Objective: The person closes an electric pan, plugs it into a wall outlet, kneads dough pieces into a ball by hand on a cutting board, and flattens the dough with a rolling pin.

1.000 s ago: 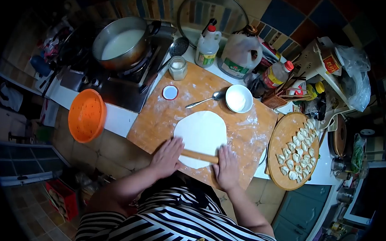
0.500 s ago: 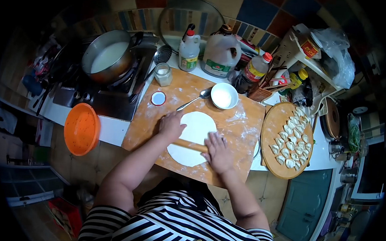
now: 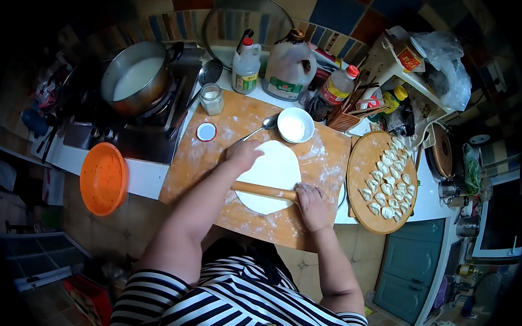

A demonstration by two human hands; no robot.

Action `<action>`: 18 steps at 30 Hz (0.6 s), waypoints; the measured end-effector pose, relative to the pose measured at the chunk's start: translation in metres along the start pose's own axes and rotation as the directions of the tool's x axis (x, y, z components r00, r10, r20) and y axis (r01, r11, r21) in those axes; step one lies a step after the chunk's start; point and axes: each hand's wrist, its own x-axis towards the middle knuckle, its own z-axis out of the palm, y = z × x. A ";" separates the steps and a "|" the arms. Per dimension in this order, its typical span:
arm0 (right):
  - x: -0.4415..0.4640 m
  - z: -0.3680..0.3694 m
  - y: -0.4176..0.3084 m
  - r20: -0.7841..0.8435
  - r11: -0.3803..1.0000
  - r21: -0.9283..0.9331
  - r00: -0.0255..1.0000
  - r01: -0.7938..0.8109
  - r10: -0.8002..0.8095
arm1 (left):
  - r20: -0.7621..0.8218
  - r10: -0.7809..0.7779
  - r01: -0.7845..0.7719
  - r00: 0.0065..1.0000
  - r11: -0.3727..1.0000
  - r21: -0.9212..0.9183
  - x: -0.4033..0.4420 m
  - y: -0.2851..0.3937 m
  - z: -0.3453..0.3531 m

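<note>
A round, thin dough sheet (image 3: 271,165) lies on the floured wooden board (image 3: 185,174). A wooden rolling pin (image 3: 265,190) rests across its near part. My right hand (image 3: 315,207) is closed around the pin's right end. At the sheet's upper left edge is my left hand (image 3: 244,156), off the pin, its fingers curled at the dough rim; fingertips are partly hidden. The pin's left end sits beside my left forearm. Behind the sheet, a spoon (image 3: 267,123) lies near a white bowl (image 3: 296,125) holding white powder.
Folded dumplings (image 3: 389,179) cover a round board (image 3: 363,159) at right. On the stove at left stands a pot (image 3: 137,79) of whitish liquid. An orange basin (image 3: 103,179) sits at the counter's left edge. A glass jar (image 3: 211,99) and several bottles line the back.
My left hand has moved from near the pin's left end up to the dough's far left edge. The dough has shifted slightly right on the board. My right hand has gripped the pin's end.
</note>
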 end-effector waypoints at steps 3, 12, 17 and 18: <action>0.000 -0.020 -0.005 0.072 0.999 0.034 0.997 0.036 -0.039 | -0.151 -0.104 0.090 0.983 0.991 -0.102 -0.019 -0.056 0.017; 0.004 -0.005 -0.054 0.204 0.972 0.232 0.976 0.024 -0.072 | -0.199 -0.078 0.121 0.977 0.969 0.213 -0.127 -0.045 -0.030; 0.077 0.038 -0.044 0.217 0.943 0.189 0.948 -0.275 0.233 | -0.095 0.281 -0.187 0.955 0.820 0.540 -0.094 -0.057 0.018; 0.088 0.048 -0.040 0.186 0.924 0.180 0.934 -0.337 0.305 | -0.156 0.255 -0.126 0.954 0.816 0.564 -0.071 -0.058 0.012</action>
